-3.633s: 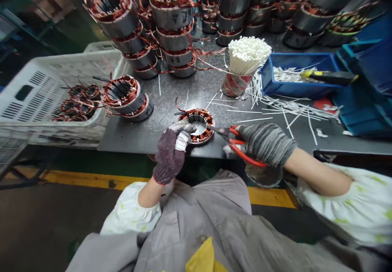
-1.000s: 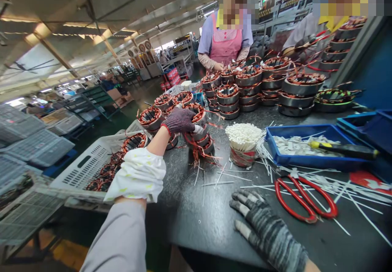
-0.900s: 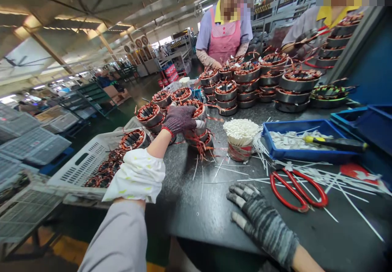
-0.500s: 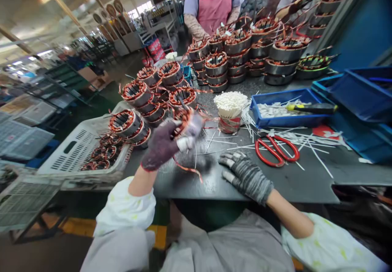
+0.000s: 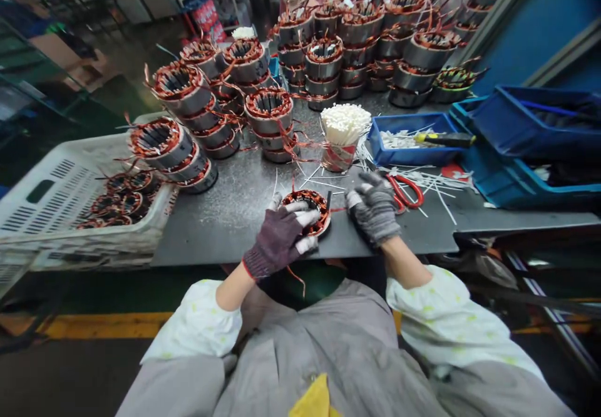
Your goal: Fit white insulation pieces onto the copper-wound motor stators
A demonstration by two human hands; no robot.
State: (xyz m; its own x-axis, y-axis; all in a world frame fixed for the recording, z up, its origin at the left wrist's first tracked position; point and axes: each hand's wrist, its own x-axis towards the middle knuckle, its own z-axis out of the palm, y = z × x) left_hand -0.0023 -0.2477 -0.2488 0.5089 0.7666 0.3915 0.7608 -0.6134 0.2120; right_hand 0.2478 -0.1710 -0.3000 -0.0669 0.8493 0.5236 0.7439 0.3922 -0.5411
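My left hand [image 5: 286, 232], in a dark purple glove with whitish fingertips, grips a motor stator [image 5: 322, 207] with copper windings at the table's front edge. The fingers lie over the ring's near-left side and cover part of it. One loose copper lead hangs below the edge, and a red lead runs right toward my other hand. My right hand [image 5: 373, 207], in a grey knitted glove, is low over the table beside the red-handled scissors [image 5: 409, 193]. Its fingers are apart, and it partly covers one scissor handle. Nothing shows in its grasp.
Stacked stators [image 5: 270, 113] stand behind and to the left. A white crate [image 5: 51, 185] of smaller wound rings is at left. Beyond my hands are a cup of white sticks [image 5: 340, 154], loose white strips and a blue tray [image 5: 413, 154]. Blue bins [image 5: 530, 123] stand right; a person is opposite.
My left hand has brought the stator from the air down to the table edge. My right hand has shifted from lying flat to beside the scissors. The view has tilted down.
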